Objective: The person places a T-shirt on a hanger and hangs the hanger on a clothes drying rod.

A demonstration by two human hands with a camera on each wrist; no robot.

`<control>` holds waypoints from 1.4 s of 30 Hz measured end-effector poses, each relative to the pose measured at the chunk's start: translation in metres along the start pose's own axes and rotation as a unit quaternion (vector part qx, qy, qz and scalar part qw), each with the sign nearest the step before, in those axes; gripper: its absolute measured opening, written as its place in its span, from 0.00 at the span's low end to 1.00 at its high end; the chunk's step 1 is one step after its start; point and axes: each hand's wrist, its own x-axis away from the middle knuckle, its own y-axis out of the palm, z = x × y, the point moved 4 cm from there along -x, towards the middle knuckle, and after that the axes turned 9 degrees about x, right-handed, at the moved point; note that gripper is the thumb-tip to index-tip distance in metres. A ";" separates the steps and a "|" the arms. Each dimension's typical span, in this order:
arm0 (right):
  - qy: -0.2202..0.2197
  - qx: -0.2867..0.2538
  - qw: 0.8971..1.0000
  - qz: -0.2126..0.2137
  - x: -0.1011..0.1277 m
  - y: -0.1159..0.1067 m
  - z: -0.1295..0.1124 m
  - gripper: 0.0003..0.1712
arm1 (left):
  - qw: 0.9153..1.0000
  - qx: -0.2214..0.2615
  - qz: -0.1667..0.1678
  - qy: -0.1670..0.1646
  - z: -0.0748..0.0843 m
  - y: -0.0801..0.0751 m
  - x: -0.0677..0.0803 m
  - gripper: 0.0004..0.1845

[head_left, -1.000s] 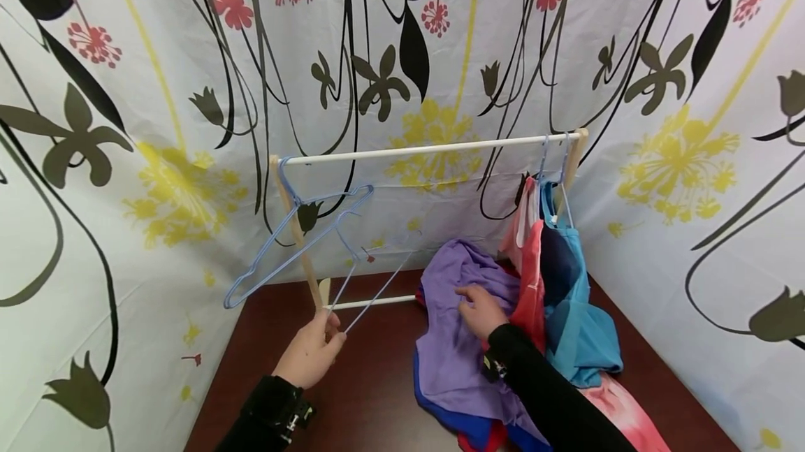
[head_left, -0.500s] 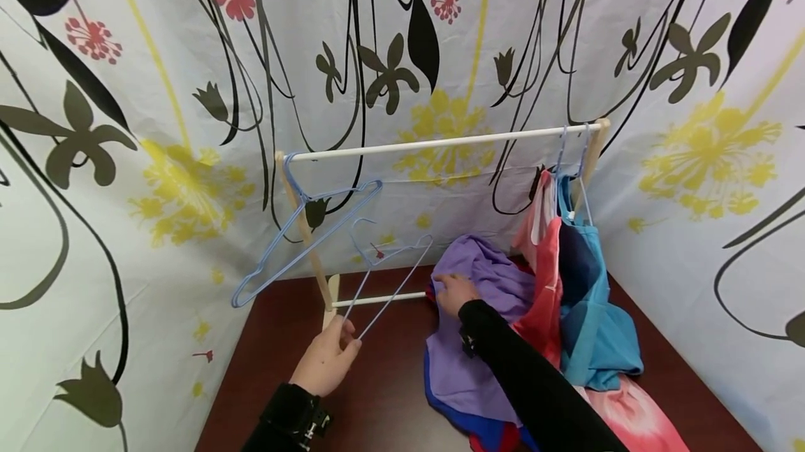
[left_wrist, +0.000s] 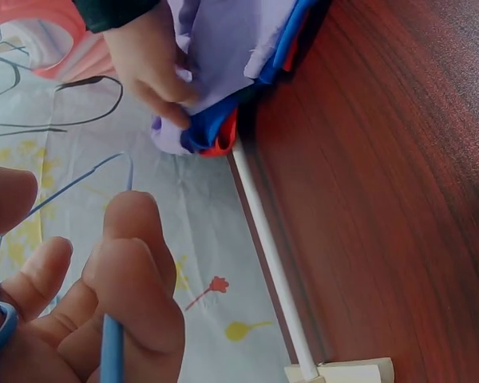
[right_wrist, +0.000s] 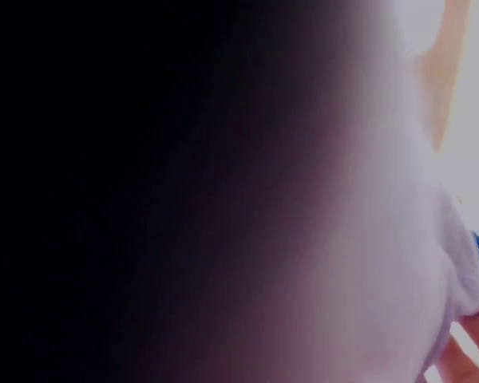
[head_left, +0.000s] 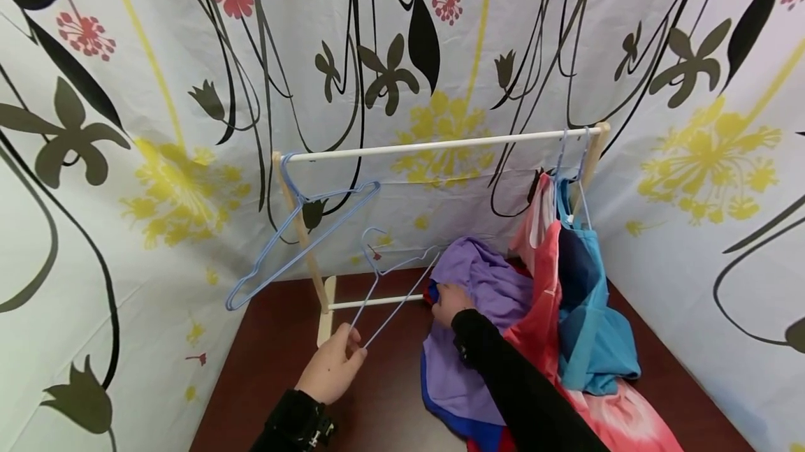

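My left hand (head_left: 348,353) pinches the lower end of a light blue wire hanger (head_left: 391,277), which slants up to the right with its hook uppermost. In the left wrist view my curled fingers (left_wrist: 112,271) close round the blue wire (left_wrist: 110,351). My right hand (head_left: 444,300), in a black sleeve, grips the left edge of a purple garment (head_left: 484,284) that lies heaped on the table over blue and red cloth. The left wrist view shows that hand (left_wrist: 148,72) pinching the purple cloth (left_wrist: 223,40) by the rack's lower bar. The right wrist view is dark, with blurred purple cloth (right_wrist: 399,263).
A small wooden rack with a white top rod (head_left: 440,146) stands on the dark brown table (head_left: 270,368). A second blue hanger (head_left: 295,228) hangs at its left end. Red-pink and blue garments (head_left: 585,298) hang at its right end. Floral curtain walls (head_left: 126,124) enclose the table.
My right hand slid from the top of the purple garment to its left edge and took hold there. My left hand brought the hanger slightly right, toward that edge.
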 end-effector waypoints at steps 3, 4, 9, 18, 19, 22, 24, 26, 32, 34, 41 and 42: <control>0.064 -0.107 0.991 0.043 0.000 -0.014 0.011 0.22 | 1.000 0.000 0.001 -0.002 0.000 -0.001 0.001 0.10; 0.089 -0.142 0.984 0.062 0.000 -0.019 0.016 0.19 | 1.000 0.001 0.001 -0.002 0.001 -0.001 0.001 0.10; 0.170 -0.214 0.954 0.123 0.001 -0.041 0.042 0.09 | 1.000 0.008 -0.003 -0.001 0.001 -0.001 0.001 0.10; 0.115 -0.161 0.977 0.075 -0.003 -0.061 0.061 0.30 | 0.998 0.051 -0.032 0.002 0.003 0.004 0.005 0.09; 0.111 -0.157 0.978 0.076 -0.003 -0.064 0.062 0.27 | 0.998 0.051 -0.034 0.003 0.004 0.005 0.005 0.09; 0.118 -0.157 0.978 0.073 -0.003 -0.072 0.066 0.18 | 0.998 0.048 -0.033 0.007 0.006 0.006 0.006 0.09; 0.128 -0.155 0.976 0.083 -0.003 -0.077 0.068 0.14 | 0.998 0.048 -0.034 0.011 0.007 0.007 0.007 0.09; 0.144 -0.158 0.973 0.088 -0.002 -0.080 0.071 0.11 | 0.998 0.045 -0.036 0.015 0.008 0.007 0.008 0.09; 0.171 -0.168 0.964 0.110 0.001 -0.090 0.072 0.07 | 0.997 0.049 -0.060 0.015 0.009 0.008 0.011 0.09; 0.177 -0.172 0.963 0.109 0.002 -0.091 0.072 0.08 | 0.996 0.054 -0.074 0.011 0.008 0.009 0.012 0.10; 0.190 -0.186 0.959 0.100 0.006 -0.097 0.070 0.10 | 0.994 0.049 -0.099 0.011 0.006 0.012 0.017 0.11; 0.189 -0.187 0.959 0.097 0.006 -0.097 0.069 0.12 | 0.994 0.048 -0.101 0.013 0.006 0.013 0.017 0.10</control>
